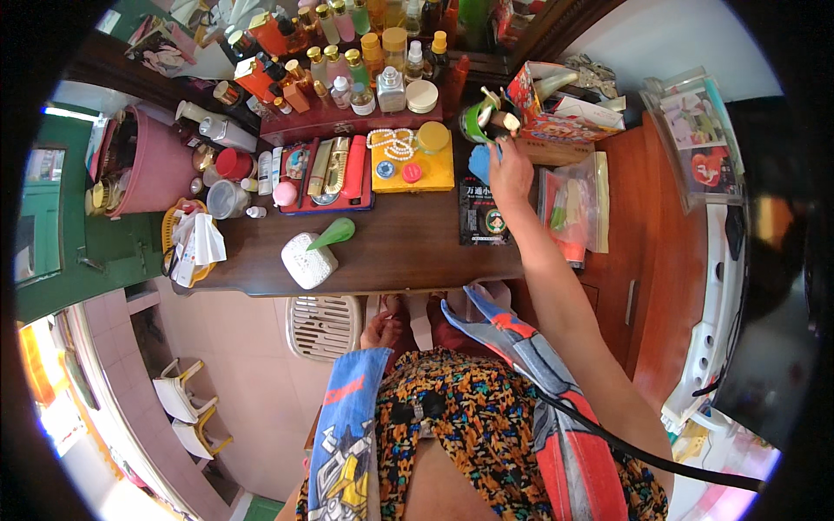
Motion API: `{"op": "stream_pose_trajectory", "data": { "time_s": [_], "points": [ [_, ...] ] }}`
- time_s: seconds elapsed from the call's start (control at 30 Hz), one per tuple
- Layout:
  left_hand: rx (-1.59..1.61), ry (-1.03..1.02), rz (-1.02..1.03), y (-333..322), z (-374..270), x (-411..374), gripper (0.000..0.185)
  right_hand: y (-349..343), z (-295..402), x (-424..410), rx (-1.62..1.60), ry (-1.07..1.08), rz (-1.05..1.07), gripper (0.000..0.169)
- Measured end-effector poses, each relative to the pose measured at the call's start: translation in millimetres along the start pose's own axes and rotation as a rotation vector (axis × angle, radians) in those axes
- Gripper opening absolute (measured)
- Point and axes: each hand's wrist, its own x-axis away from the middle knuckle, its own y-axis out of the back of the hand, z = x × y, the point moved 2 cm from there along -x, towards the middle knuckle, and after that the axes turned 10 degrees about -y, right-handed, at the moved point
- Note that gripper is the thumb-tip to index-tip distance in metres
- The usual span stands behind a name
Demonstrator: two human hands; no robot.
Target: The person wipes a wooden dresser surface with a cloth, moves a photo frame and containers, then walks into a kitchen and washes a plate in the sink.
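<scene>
My right hand reaches over the back right of a dark wooden dressing table. Its fingertips are at the near side of a green cup filled with slender items, one with a pale, blunt end. Whether the fingers grip the cup or something in it is unclear. Beside the hand lies a blue, soft-looking item, partly covered by it. A black printed packet lies below the wrist. My left hand hangs in front of the table edge, near my leg, fingers curled; its grip cannot be made out.
A white textured box with a green spatula-like piece stands near the front edge. Cosmetic bottles crowd the back before a mirror. A yellow box bears pearl beads. A red patterned carton stands right of the cup.
</scene>
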Motion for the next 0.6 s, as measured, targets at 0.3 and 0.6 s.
{"op": "stream_pose_trajectory", "data": {
  "time_s": [0.3, 0.6],
  "points": [
    [-0.512, -0.598, 0.158, -81, -125, -36, 0.089, 93, 2, 133, -0.101, 0.188, 0.283, 0.014],
    [-0.597, -0.845, 0.201, -100, -131, -85, 0.118, 52, -5, 204, -0.089, 0.342, 0.648, 0.014]
  ]
}}
